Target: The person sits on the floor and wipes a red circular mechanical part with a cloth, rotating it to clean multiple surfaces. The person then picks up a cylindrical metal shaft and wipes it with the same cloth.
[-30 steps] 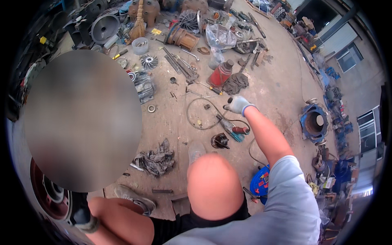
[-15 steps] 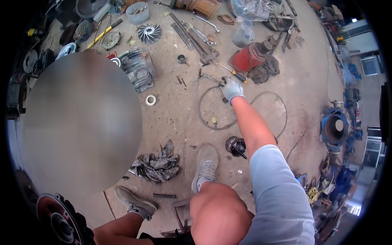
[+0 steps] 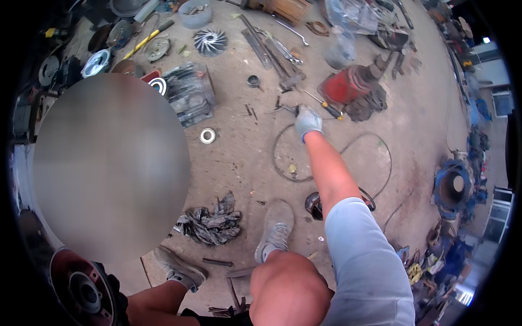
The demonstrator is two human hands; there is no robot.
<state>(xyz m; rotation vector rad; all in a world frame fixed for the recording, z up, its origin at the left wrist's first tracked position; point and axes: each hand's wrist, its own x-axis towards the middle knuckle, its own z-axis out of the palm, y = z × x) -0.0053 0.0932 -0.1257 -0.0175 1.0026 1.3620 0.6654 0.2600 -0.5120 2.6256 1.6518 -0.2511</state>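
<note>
My right hand [image 3: 308,120], in a grey glove, is stretched far forward and down to the dirt floor. Its fingers curl at the end of a small dark metal tool [image 3: 283,110]; I cannot tell if they grip it. A screwdriver [image 3: 325,107] and a red jack [image 3: 343,87] lie just to its right. A loop of wire [image 3: 281,165] lies under my forearm. My left hand [image 3: 111,287], in a black glove, sits at the lower left against a round reddish metal housing [image 3: 79,285]; its grip is hidden.
A pile of dark rags [image 3: 209,225] lies by my shoes [image 3: 276,231]. A bearing ring [image 3: 207,135], a finned grey casing [image 3: 187,95], an impeller [image 3: 209,41] and flat wrenches [image 3: 272,49] are spread ahead. A blue round housing [image 3: 450,187] stands at the right.
My right arm has reached further forward, from the wire loop up to the tools beside the red jack. My head has leaned forward, so the floor looks closer.
</note>
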